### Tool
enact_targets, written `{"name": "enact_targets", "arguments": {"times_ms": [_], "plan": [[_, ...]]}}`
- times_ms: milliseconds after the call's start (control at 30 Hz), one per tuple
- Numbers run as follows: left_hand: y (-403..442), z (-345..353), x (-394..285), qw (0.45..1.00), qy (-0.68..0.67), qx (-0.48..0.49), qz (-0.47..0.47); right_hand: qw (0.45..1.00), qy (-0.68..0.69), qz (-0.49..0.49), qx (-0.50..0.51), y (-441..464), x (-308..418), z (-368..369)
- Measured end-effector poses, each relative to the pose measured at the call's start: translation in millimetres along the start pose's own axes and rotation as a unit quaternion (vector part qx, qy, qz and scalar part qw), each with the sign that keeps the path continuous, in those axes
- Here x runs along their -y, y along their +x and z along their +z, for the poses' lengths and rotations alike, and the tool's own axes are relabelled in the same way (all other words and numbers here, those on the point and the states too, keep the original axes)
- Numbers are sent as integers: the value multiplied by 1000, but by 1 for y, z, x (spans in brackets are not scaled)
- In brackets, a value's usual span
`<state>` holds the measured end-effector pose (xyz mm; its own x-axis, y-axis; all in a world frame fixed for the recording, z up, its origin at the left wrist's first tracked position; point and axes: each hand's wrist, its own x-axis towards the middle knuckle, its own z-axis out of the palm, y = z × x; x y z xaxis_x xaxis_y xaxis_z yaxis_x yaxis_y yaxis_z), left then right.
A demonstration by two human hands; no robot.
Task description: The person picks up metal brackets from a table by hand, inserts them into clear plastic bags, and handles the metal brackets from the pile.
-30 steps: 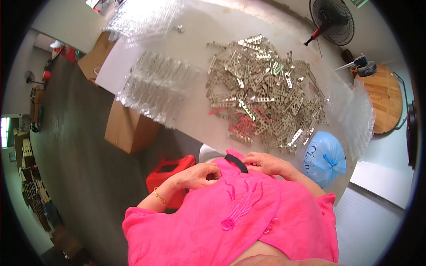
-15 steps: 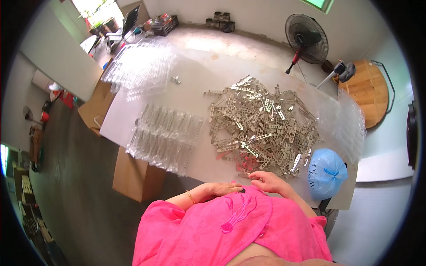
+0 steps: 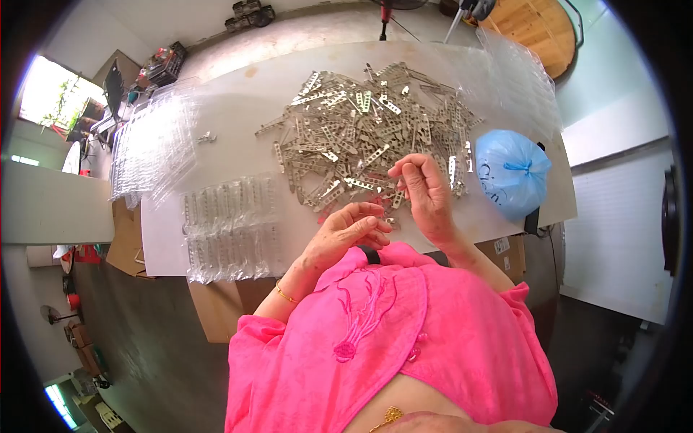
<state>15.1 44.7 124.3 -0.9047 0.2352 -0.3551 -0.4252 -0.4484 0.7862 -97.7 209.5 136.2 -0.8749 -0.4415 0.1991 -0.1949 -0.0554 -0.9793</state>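
Note:
A large heap of flat silver metal strips with rows of holes [image 3: 361, 133] lies on the pale table. My right hand [image 3: 429, 202] is over the heap's near edge, fingers curled in with the thumb close against them; whatever they may hold is hidden. Lower and to the left, my left hand [image 3: 346, 231] has loosely bent fingers apart from one another, with nothing visible in them. Some red pieces [image 3: 372, 202] show among the strips between my hands. Left of my left hand are clear plastic packs [image 3: 231, 227] with rows of pieces inside.
Stacked clear plastic trays [image 3: 155, 144] stand at the table's left end, and more clear plastic sheets [image 3: 516, 79] at its far right. A tied blue bag [image 3: 509, 173] sits right of the heap. Cardboard boxes [image 3: 216, 310] stand below the near edge.
Both hands have risen from beside my waist toward the heap, the right one farther forward. My view has tilted down and turned right, so the table appears higher and more to the left.

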Motion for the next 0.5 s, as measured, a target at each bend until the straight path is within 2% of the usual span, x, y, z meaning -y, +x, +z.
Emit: {"name": "enact_targets", "arguments": {"times_ms": [167, 267, 433, 500], "plan": [[17, 21, 12, 991, -93, -85, 37, 993, 28, 109, 42, -15, 0, -32], [34, 28, 22, 985, -126, -87, 78, 987, 27, 136, 78, -22, 2, -57], [61, 47, 34, 974, -146, -116, 131, 972, 29, 167, 166, -27, 8, -104], [71, 56, 40, 969, -169, -119, 137, 970, 2, 128, 206, -29, 5, -125]]}}
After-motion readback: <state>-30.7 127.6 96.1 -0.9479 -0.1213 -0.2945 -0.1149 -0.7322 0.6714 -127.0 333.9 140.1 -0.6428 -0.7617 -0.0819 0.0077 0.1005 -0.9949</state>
